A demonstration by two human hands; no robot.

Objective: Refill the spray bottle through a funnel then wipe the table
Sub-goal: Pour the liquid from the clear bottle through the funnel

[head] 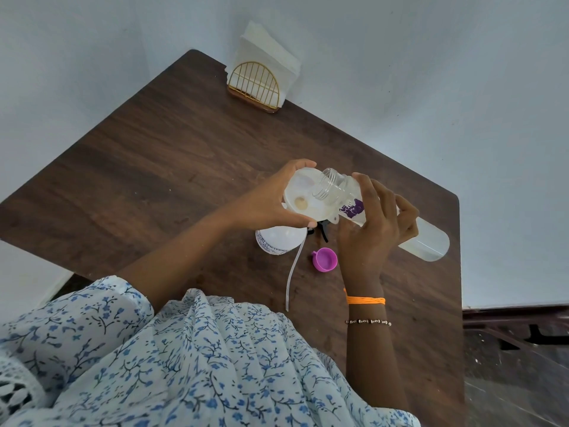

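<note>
On the dark wooden desk (154, 167), the left hand (271, 201) is closed around the rim of a white funnel (304, 198), thumb at the near edge and fingers curled over the far edge, holding it above the white spray bottle (278, 240) that stands upright just beneath it. The right hand (375, 223) grips a clear refill bottle (428, 238) with a purple label around its middle, tipped on its side so that its open threaded mouth lies over the funnel's bowl, while its base points away to the right. A small pool of pale liquid sits at the bottom of the funnel. Whether any liquid is running from the bottle's mouth cannot be told. Just right of the spray bottle, partly hidden under the funnel and the right hand, lies the black spray head (321, 231), its long pale dip tube (292, 272) trailing towards the near edge of the desk. A purple cap (325, 259) rests open side up on the desk, near the right wrist. At the far corner, against the wall, a gold wire napkin holder (254, 87) stands with white napkins (264, 53) upright in it. The right wrist carries an orange thread band (366, 300) and a beaded bracelet (368, 321).
</note>
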